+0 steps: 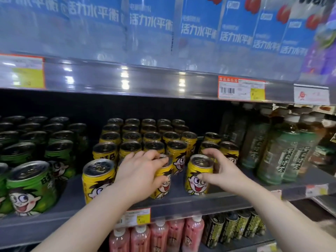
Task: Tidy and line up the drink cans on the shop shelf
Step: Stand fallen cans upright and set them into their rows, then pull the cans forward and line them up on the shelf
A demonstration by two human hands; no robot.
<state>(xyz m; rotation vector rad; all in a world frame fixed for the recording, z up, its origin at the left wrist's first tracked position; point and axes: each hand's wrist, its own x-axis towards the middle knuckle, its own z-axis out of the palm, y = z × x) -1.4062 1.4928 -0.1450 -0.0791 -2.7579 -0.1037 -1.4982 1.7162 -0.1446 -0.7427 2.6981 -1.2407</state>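
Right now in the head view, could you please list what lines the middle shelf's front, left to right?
green can → loose yellow can → left-hand yellow can → right-hand yellow can → green bottles

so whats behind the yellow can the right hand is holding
More yellow cans stand behind the held yellow can, running back along the shelf. The right hand and its fingers cover their lower parts, so any gap between them is hidden.
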